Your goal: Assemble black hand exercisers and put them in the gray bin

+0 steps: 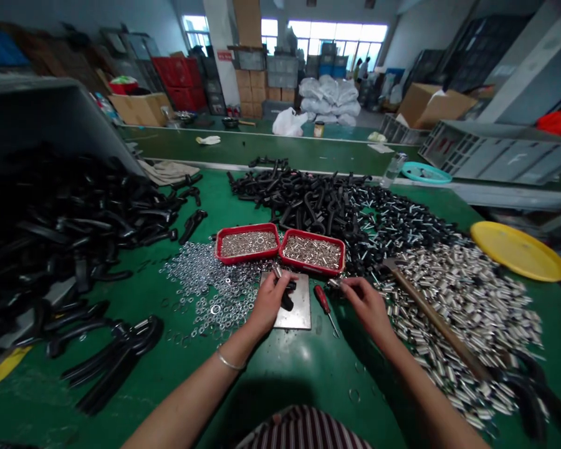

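My left hand (265, 305) is closed round a black part (287, 302) with a small silvery, ridged metal piece (277, 270) at its upper end. It is over a square metal plate (300, 317) on the green table. To the right, my right hand (367, 307) pinches a small shiny metal piece (335, 283), too small to name exactly. Between the hands lies a red-handled screwdriver (324, 302). Just beyond them stand two red trays, the left tray (247, 257) and the right tray (311, 269), both filled with tiny metal parts.
Loose metal rings (224, 299) spread left of the plate. A heap of silver cylinders (477, 293) lies at right, with a wooden-handled hammer (437, 318) across it. Black handles (303, 196) pile up behind the trays; more black handles (88, 218) spill from a bin at left.
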Demonstrator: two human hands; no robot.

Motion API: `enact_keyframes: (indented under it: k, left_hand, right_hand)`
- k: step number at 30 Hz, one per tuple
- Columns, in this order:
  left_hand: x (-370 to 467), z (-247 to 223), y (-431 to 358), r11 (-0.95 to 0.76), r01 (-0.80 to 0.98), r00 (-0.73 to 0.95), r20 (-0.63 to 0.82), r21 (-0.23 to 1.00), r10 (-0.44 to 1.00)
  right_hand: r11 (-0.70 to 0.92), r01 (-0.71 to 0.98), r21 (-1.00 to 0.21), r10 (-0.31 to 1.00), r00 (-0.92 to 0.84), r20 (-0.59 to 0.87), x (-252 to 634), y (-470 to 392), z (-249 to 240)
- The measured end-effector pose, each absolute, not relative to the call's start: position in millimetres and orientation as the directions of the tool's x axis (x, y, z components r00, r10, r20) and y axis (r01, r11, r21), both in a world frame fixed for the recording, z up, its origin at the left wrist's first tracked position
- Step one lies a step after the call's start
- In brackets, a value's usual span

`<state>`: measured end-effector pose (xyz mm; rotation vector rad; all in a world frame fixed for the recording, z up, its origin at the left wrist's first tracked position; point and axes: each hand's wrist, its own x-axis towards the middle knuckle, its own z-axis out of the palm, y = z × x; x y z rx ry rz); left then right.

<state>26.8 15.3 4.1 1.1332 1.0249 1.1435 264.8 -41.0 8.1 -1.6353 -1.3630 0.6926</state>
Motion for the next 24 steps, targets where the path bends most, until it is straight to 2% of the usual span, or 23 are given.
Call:
enact_keyframes:
  k: [3,7,13,16,24]
  left_hand:
    - [33,11,19,-0.03,-0.082,0.111,0.039,0.996,0.993]
    - [34,9,25,0.106,-0.234,0.109,-0.082,0.967,0.991]
    - [2,6,17,0.173,-0.389,-0.002,-0.189,0.905,0.982]
    - [-14,11,16,0.145,-0.444,-0.068,-0.194,0.884,0.979]
    - [-44,18,21,0.02,-0.473,-0.186,-0.121,0.881,0.975]
  right_hand:
    - [0.061,0.522,-0.851,0.973,0.159,0.167,233,-13,9]
    - [0.107,0.621,-0.776,0.966,0.119,0.228,220,5,4]
    - [0.005,0.584,-0.811,0.991,0.104,0.081,243,-30,-5]
    - [-0.008,0.583,-0.813,0.997,0.063,0.036,243,-41,-9]
    - [0.191,0.579,-0.793,0.981,-0.15,0.127,193,-18,-8]
